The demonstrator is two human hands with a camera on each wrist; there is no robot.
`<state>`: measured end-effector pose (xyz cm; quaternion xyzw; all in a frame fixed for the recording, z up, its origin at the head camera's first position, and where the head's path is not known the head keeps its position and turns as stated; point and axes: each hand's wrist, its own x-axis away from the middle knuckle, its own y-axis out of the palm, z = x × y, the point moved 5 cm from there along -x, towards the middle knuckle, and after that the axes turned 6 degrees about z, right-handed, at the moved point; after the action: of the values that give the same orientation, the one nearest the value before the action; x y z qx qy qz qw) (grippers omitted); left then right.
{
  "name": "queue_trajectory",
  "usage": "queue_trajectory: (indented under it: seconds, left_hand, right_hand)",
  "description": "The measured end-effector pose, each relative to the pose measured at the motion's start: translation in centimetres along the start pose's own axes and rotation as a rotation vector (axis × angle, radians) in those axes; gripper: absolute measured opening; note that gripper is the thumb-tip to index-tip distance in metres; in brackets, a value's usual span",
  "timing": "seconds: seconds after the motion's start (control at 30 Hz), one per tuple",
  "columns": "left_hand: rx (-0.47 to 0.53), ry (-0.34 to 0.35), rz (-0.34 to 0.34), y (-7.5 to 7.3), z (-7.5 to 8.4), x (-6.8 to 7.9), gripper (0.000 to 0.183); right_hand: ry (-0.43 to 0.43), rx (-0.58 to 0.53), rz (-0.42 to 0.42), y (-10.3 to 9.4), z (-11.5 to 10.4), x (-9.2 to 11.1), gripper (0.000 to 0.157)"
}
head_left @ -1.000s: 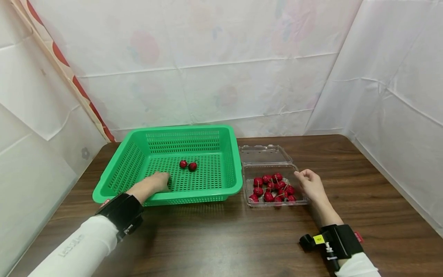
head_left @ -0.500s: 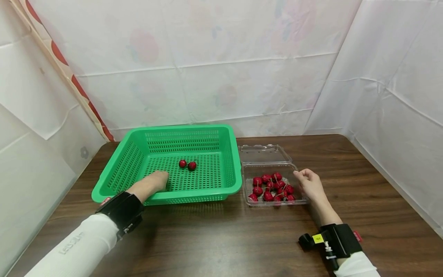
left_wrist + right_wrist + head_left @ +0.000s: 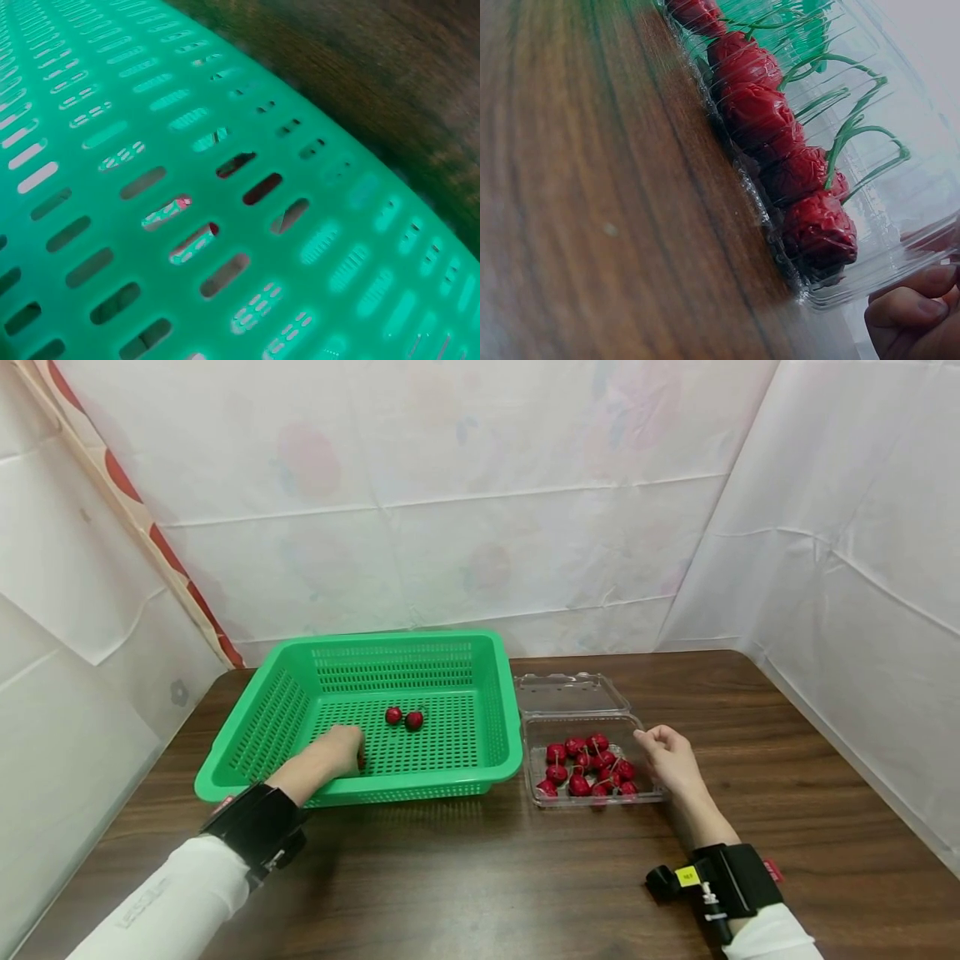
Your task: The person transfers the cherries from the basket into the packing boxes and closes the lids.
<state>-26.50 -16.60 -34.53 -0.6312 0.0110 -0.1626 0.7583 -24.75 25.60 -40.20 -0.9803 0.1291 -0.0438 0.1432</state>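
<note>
Right hand (image 3: pixel 670 762) pinching a clear plastic box (image 3: pixel 540 735) by its rim, wrinkled cherries (image 3: pixel 578 785) left of it, lid (image 3: pixel 566 695) opened away beyond, left hand (image 3: pixel 328 755) dipped inside a slotted green basket (image 3: pixel 420 782), grip hidden, basket's long axis crosswise, two round fruits (image 3: pixel 413 720) ahead-right.

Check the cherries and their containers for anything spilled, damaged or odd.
One oddity: the right wrist view shows cherries in the clear box with creased, wrinkled skins instead of smooth ones. I cannot tell whether that is damage. No spill shows; the other visible cherries lie inside the green basket.
</note>
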Motion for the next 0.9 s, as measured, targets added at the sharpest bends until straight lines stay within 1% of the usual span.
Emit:
queue_trajectory:
  seconds: [0.13,0.23,0.4,0.47,0.6,0.77,0.9]
  left_hand:
    - [0.032,0.01,0.059,-0.3,0.0,0.2,0.011]
    - [0.064,-0.002,0.085,-0.4,-0.2,0.2,0.017]
    - [0.1,0.029,0.133,-0.7,-0.3,0.3,0.028]
    - [0.116,0.049,0.15,-0.9,-0.3,0.3,0.028]
    - [0.16,0.066,0.169,-1.1,-0.1,0.4,0.027]
    - [0.212,0.049,0.204,-1.7,0.3,0.6,0.028]
    - [0.232,0.038,0.258,-2.2,1.0,1.0,0.029]
  right_hand:
    - [-0.006,-0.001,-0.001,0.1,-0.1,0.0,0.024]
    - [-0.007,0.002,0.001,0.1,-0.1,0.0,0.024]
    - [-0.005,0.004,0.004,0.1,-0.1,0.0,0.024]
    - [-0.006,0.011,0.005,0.0,-0.1,0.0,0.024]
    - [-0.006,0.022,0.005,0.0,-0.1,0.0,0.025]
    - [-0.017,0.015,-0.003,0.0,-0.1,0.1,0.026]
    - [-0.03,0.012,-0.008,0.0,-0.2,0.1,0.027]
